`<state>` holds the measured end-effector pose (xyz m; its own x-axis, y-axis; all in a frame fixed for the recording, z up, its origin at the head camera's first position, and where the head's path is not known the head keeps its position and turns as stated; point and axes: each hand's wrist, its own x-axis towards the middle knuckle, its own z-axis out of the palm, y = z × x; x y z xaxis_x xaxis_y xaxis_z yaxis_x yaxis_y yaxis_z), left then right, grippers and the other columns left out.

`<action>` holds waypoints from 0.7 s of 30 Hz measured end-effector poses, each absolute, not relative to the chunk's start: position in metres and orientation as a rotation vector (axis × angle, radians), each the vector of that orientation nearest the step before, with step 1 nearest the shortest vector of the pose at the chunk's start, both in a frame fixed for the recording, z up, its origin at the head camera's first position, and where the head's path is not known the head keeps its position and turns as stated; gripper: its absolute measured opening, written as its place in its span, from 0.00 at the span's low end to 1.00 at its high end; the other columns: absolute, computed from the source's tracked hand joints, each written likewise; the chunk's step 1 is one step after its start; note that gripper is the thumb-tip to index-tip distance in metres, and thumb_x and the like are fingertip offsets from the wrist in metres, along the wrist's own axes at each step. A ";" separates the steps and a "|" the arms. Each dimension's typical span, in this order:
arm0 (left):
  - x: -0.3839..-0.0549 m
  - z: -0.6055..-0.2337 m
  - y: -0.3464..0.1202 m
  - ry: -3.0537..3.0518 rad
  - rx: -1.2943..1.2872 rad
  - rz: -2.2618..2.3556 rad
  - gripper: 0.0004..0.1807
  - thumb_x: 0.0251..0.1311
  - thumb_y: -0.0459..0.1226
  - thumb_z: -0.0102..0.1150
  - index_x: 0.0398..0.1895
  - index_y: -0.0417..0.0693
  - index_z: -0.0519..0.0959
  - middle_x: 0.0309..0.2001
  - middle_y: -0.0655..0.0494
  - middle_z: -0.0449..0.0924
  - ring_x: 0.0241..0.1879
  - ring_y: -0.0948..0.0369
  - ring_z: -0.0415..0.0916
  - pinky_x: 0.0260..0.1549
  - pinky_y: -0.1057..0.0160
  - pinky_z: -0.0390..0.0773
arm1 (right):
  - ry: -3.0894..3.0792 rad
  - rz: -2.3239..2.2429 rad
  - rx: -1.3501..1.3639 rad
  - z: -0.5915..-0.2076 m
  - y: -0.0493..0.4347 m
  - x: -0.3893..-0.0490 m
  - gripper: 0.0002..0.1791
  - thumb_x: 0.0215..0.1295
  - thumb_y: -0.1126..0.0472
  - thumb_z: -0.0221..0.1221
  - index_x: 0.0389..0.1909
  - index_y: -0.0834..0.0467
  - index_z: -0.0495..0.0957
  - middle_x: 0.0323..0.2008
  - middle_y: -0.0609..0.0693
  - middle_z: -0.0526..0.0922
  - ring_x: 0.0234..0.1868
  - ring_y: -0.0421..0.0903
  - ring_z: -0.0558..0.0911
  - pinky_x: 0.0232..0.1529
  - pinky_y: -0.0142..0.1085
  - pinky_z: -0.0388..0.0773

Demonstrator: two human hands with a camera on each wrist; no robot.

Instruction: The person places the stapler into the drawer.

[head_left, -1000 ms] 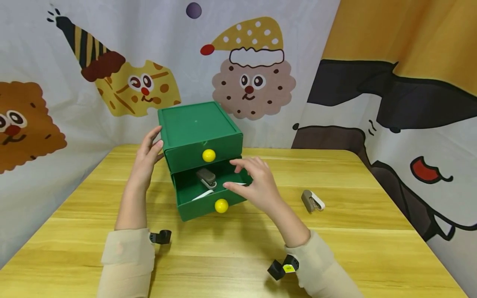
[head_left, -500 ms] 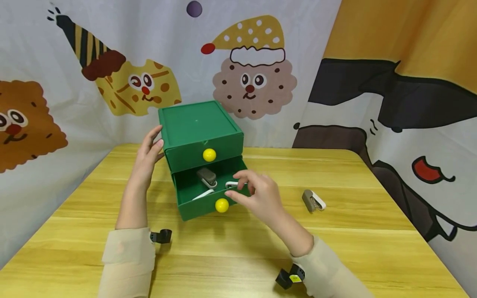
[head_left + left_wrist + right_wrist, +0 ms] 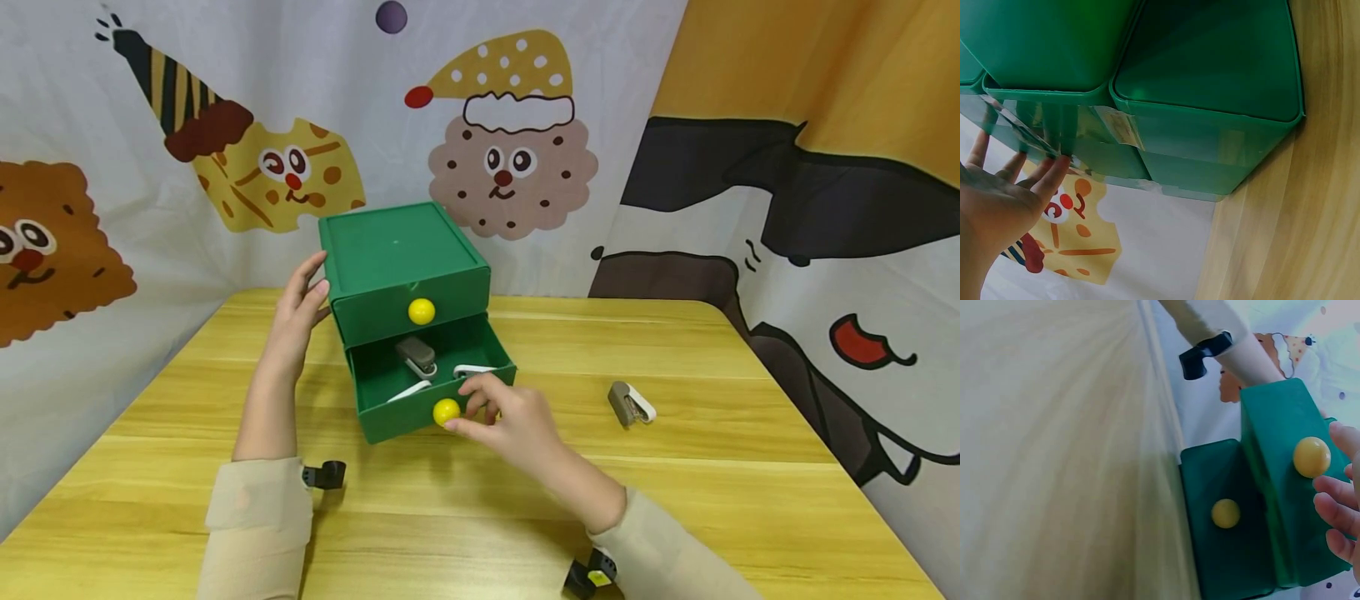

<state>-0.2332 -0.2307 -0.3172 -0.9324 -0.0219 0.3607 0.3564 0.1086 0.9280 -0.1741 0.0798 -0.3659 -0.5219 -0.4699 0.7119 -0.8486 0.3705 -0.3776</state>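
A green drawer cabinet (image 3: 397,246) stands on the table with its middle drawer (image 3: 375,423) pulled out. Inside that drawer lie a grey stapler (image 3: 416,357), a white-edged item (image 3: 472,370) at the right, and a slim white piece (image 3: 409,392) at the front left. My left hand (image 3: 288,329) has its fingers against the cabinet's left side, fingertips on the clear tape in the left wrist view. My right hand (image 3: 517,421) is at the drawer's front, thumb and half-bent fingers spread beside the yellow knob (image 3: 1312,457), thumb tip right at its edge.
A grey and white stapler (image 3: 630,405) lies on the wooden table (image 3: 720,500) to the right. The upper drawer with its yellow knob (image 3: 422,312) is closed, as is the lowest drawer (image 3: 1225,562). A cartoon-print curtain (image 3: 517,267) hangs behind the table.
My right hand has moved down from above the open drawer, past its front rim to the yellow knob, uncovering the white-edged item. My left hand has stayed at the cabinet's side.
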 end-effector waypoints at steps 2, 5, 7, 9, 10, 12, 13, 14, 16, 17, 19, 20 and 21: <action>-0.233 -0.317 -0.231 -2.106 -0.332 -1.897 0.32 0.71 0.49 0.45 0.75 0.55 0.53 0.75 0.55 0.42 0.72 0.52 0.41 0.63 0.36 0.49 | -2.161 1.030 1.144 -0.370 0.078 -0.173 0.23 0.45 0.56 0.75 0.39 0.57 0.76 0.24 0.44 0.83 0.18 0.32 0.72 0.20 0.20 0.67; -0.233 -0.317 -0.231 -2.105 -0.336 -1.896 0.32 0.71 0.48 0.45 0.75 0.55 0.53 0.75 0.54 0.42 0.72 0.51 0.41 0.63 0.36 0.49 | -2.174 1.050 1.157 -0.374 0.075 -0.172 0.23 0.45 0.55 0.75 0.40 0.56 0.75 0.25 0.44 0.84 0.17 0.31 0.72 0.19 0.20 0.66; -0.233 -0.317 -0.231 -2.104 -0.338 -1.895 0.32 0.71 0.48 0.45 0.75 0.55 0.53 0.75 0.54 0.42 0.72 0.50 0.40 0.63 0.36 0.49 | -2.185 1.072 1.159 -0.376 0.073 -0.171 0.24 0.46 0.55 0.75 0.41 0.55 0.75 0.25 0.44 0.84 0.17 0.31 0.73 0.19 0.20 0.67; -0.233 -0.317 -0.230 -2.106 -0.338 -1.893 0.32 0.71 0.48 0.45 0.75 0.55 0.53 0.75 0.54 0.42 0.72 0.51 0.41 0.63 0.36 0.50 | -2.199 1.092 1.150 -0.377 0.072 -0.171 0.25 0.45 0.55 0.75 0.42 0.55 0.74 0.25 0.45 0.84 0.17 0.32 0.74 0.20 0.20 0.69; -0.233 -0.317 -0.230 -2.107 -0.338 -1.893 0.32 0.71 0.48 0.45 0.75 0.55 0.53 0.75 0.54 0.41 0.72 0.51 0.41 0.63 0.36 0.50 | -2.206 1.105 1.143 -0.378 0.071 -0.171 0.25 0.45 0.55 0.75 0.42 0.55 0.74 0.25 0.45 0.84 0.17 0.32 0.74 0.20 0.20 0.70; -0.233 -0.316 -0.230 -2.111 -0.339 -1.893 0.32 0.71 0.48 0.45 0.75 0.55 0.53 0.75 0.55 0.41 0.72 0.52 0.42 0.63 0.36 0.50 | -2.217 1.123 1.126 -0.379 0.070 -0.171 0.25 0.46 0.55 0.75 0.42 0.56 0.75 0.26 0.45 0.84 0.18 0.32 0.75 0.21 0.21 0.71; -0.233 -0.316 -0.230 -2.113 -0.338 -1.892 0.32 0.71 0.48 0.45 0.75 0.56 0.53 0.75 0.55 0.41 0.72 0.52 0.42 0.63 0.36 0.50 | -2.220 1.129 1.117 -0.380 0.069 -0.171 0.24 0.46 0.56 0.75 0.42 0.56 0.75 0.26 0.46 0.84 0.18 0.33 0.75 0.21 0.21 0.71; -0.233 -0.316 -0.230 -2.114 -0.337 -1.891 0.32 0.71 0.48 0.45 0.75 0.56 0.53 0.75 0.55 0.41 0.72 0.52 0.42 0.63 0.36 0.50 | -2.217 1.134 1.110 -0.380 0.069 -0.171 0.24 0.46 0.56 0.75 0.42 0.56 0.75 0.26 0.46 0.84 0.18 0.33 0.75 0.22 0.21 0.71; -0.233 -0.316 -0.230 -2.112 -0.336 -1.894 0.32 0.71 0.48 0.45 0.75 0.56 0.53 0.75 0.55 0.41 0.72 0.52 0.42 0.63 0.36 0.49 | -2.206 1.143 1.108 -0.381 0.068 -0.172 0.23 0.46 0.57 0.75 0.41 0.56 0.75 0.26 0.47 0.84 0.19 0.33 0.76 0.22 0.21 0.72; -0.233 -0.316 -0.230 -2.110 -0.334 -1.895 0.32 0.71 0.48 0.45 0.75 0.56 0.53 0.75 0.55 0.42 0.72 0.52 0.42 0.63 0.36 0.49 | -2.196 1.146 1.109 -0.381 0.068 -0.172 0.22 0.46 0.58 0.75 0.41 0.56 0.76 0.26 0.47 0.84 0.19 0.33 0.76 0.22 0.21 0.72; -0.232 -0.317 -0.230 -2.106 -0.332 -1.897 0.32 0.71 0.48 0.45 0.75 0.56 0.53 0.75 0.55 0.42 0.72 0.53 0.42 0.63 0.36 0.49 | -2.185 1.154 1.109 -0.380 0.067 -0.174 0.22 0.46 0.58 0.74 0.41 0.56 0.76 0.26 0.47 0.84 0.20 0.34 0.77 0.23 0.21 0.73; -0.232 -0.317 -0.230 -2.105 -0.332 -1.898 0.32 0.71 0.48 0.45 0.75 0.56 0.53 0.75 0.55 0.42 0.72 0.53 0.42 0.63 0.36 0.49 | -2.181 1.159 1.108 -0.380 0.067 -0.174 0.22 0.46 0.58 0.75 0.40 0.56 0.76 0.26 0.47 0.84 0.20 0.34 0.77 0.23 0.22 0.73; -0.232 -0.317 -0.230 -2.104 -0.332 -1.899 0.32 0.71 0.48 0.45 0.75 0.56 0.53 0.75 0.55 0.42 0.72 0.53 0.42 0.63 0.36 0.49 | -2.181 1.164 1.106 -0.379 0.066 -0.175 0.21 0.46 0.58 0.74 0.41 0.56 0.76 0.27 0.47 0.84 0.20 0.34 0.77 0.23 0.22 0.73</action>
<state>-0.2324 -0.2298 -0.3167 -0.9323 -0.0210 0.3610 0.3569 0.1065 0.9280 -0.1750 0.0665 -0.3794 -0.5893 -0.4469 0.6730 -0.8079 0.3294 -0.4886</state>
